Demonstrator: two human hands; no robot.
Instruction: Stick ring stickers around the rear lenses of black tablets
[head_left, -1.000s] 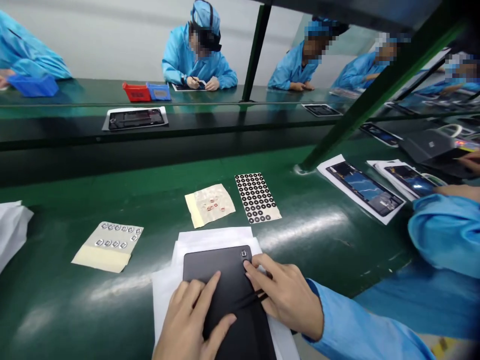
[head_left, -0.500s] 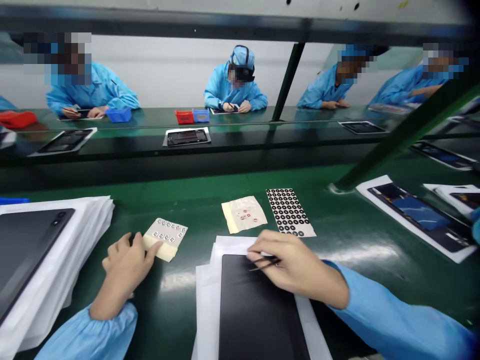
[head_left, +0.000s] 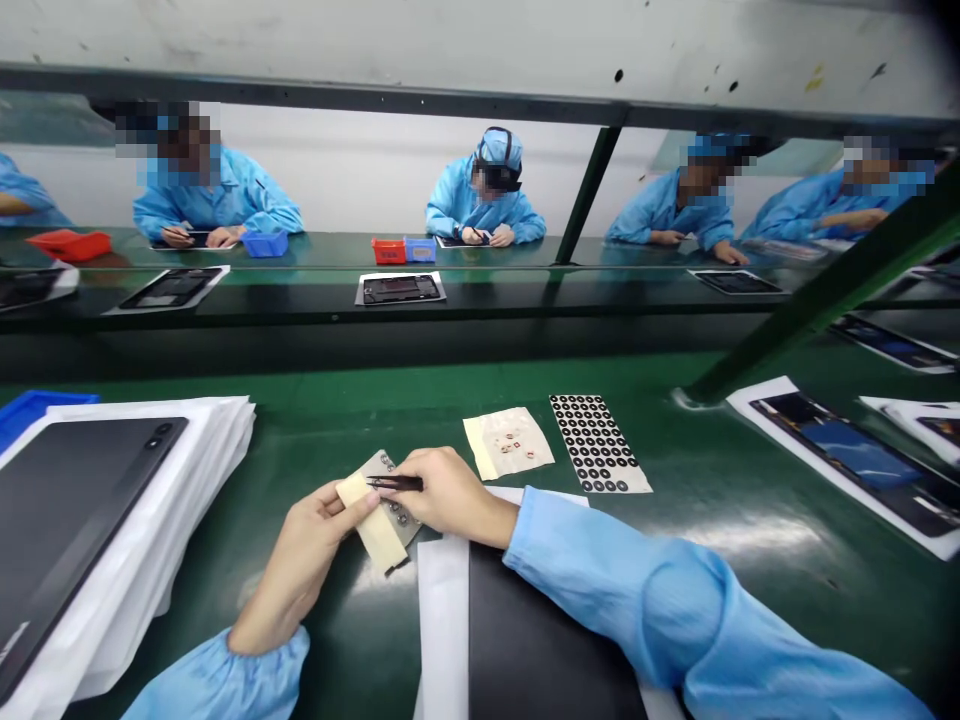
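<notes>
The green table (head_left: 345,415) spans the lower view; left of the black tablet (head_left: 547,640) sits a paper stack (head_left: 217,470). The tablet lies on white paper (head_left: 442,620), its far end covered by the right sleeve (head_left: 600,570). Both hands have just met at the tablet's far left corner: the right hand (head_left: 450,490) has left the tablet's far end, and the left hand (head_left: 304,545), which was reaching to a card on the table, now holds it. So the work appears to have shifted from tablet to card. Beyond the tablet lie a dotted sheet (head_left: 596,445) and a pale sheet (head_left: 510,440). The card (head_left: 382,535) is tilted beside the tablet's far left corner, pinched in the left grip. The right grip is closed around tweezers (head_left: 397,483), tips over the card. Whether they hold one of its small rings (head_left: 400,512), I cannot tell.
</notes>
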